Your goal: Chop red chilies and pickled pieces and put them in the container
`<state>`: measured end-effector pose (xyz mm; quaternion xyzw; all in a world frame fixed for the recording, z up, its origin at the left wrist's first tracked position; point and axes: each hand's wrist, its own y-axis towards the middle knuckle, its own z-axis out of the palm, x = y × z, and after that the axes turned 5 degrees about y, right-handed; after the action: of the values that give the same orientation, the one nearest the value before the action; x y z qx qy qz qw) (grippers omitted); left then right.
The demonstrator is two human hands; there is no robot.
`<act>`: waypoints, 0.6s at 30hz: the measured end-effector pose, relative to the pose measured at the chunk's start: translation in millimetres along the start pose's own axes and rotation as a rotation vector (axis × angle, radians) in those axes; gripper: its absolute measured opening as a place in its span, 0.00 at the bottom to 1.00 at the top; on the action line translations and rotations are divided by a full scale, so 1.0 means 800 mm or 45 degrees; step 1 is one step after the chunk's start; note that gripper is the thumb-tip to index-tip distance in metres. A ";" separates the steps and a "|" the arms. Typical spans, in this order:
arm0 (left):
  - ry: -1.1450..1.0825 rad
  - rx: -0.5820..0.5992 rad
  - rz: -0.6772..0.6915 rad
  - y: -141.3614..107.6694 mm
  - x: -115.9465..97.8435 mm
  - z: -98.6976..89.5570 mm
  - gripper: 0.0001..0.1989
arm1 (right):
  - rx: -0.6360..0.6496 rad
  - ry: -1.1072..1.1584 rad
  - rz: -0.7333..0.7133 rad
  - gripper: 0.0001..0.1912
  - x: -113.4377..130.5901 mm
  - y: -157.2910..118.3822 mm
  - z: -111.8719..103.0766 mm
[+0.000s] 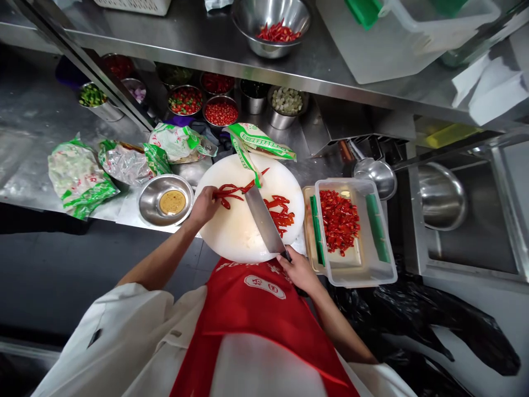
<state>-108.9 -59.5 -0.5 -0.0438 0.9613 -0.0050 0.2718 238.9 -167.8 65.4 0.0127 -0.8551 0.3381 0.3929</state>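
My left hand [205, 205] is closed around the ends of several long red chili peppers [233, 191] at the left of a round white cutting board [223, 237]. In my right hand [298, 268] is the handle of a cleaver [264, 220], its broad blade slanting across the board. The blade's far end is close to the peppers by my left hand; whether it touches them I cannot tell. Right of the blade lie cut red chili pieces [281, 214]. A green and white plastic bag [260, 142] overlaps the board's far edge.
Right of the board stands a clear plastic bin [374, 270] of chopped red chilies. A steel bowl [144, 205] with brown contents is at left, near plastic bags [82, 176]. Behind, ingredient pots [222, 112] sit under a steel shelf [185, 52] holding a bowl [270, 51].
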 end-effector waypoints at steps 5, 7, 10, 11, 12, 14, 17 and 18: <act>0.081 -0.004 0.255 -0.043 -0.010 0.013 0.04 | -0.014 0.047 0.018 0.18 0.003 -0.001 0.003; 0.099 -0.020 0.317 -0.045 -0.013 0.020 0.07 | -0.013 0.047 0.030 0.18 0.005 -0.002 0.004; 0.131 -0.157 0.216 -0.026 -0.015 0.027 0.17 | 0.001 0.067 0.036 0.17 0.006 -0.002 0.005; 0.148 -0.165 0.190 -0.015 -0.014 0.028 0.23 | 0.002 0.070 0.035 0.17 0.006 -0.002 0.005; 0.162 -0.132 0.197 -0.005 -0.013 0.028 0.28 | -0.001 0.066 0.033 0.17 0.005 -0.002 0.005; 0.179 0.016 0.312 0.012 -0.009 0.028 0.33 | -0.008 0.048 0.033 0.17 0.005 -0.001 0.006; 0.204 0.198 0.550 0.015 0.002 0.026 0.31 | -0.013 0.029 0.019 0.16 0.003 -0.002 0.007; 0.213 0.218 0.605 0.010 0.006 0.026 0.30 | -0.014 0.023 0.009 0.15 0.003 -0.002 0.007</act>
<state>-102.8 -51.8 -20.8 0.2068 0.9599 -0.0260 0.1877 234.1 -172.0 65.2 0.0044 -0.8534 0.3351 0.3993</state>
